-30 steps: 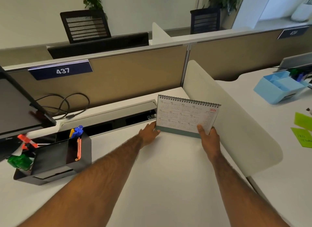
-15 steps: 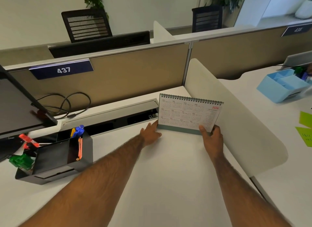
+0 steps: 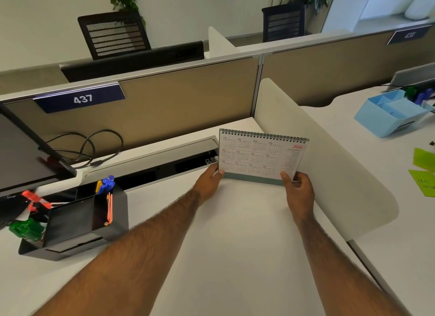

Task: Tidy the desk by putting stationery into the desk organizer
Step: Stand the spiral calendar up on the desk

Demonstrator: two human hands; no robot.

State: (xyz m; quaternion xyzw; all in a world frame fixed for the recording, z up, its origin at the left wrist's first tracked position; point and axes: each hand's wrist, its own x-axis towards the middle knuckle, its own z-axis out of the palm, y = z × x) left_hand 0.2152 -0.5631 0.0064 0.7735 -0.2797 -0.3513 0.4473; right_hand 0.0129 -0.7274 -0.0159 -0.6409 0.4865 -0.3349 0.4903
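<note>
**Head view: both my hands on the desk calendar, far right of the desk**

Much of this is hard to read. My fingers go behind the calendar (image 3: 259, 155) and are hidden; only the thumbs show on its front. Whether its base bears on the desk (image 3: 235, 245) or hangs just above it, I cannot tell. At the left edge the monitor (image 3: 21, 155) is cut off, and the red item (image 3: 35, 199) and green item (image 3: 26, 229) at the organizer's near-left end are too blurred to name. The green sticky notes (image 3: 423, 172) on the next desk run out of frame at the right.

My left hand (image 3: 209, 181) pinches the calendar's lower left corner and my right hand (image 3: 299, 188) grips the lower right corner, thumb on the page. The calendar stands upright, just beside the white divider (image 3: 317, 162), its spiral binding on top, a white year page facing me with "2026" in red (the small print is unreadable) and a grey-green band along the bottom.

The black desk organizer (image 3: 77, 224) sits well apart to the left, near the monitor. Blue pens (image 3: 107, 184) stand in its tall compartment, with something orange (image 3: 109, 207) lower in the same compartment.
</note>
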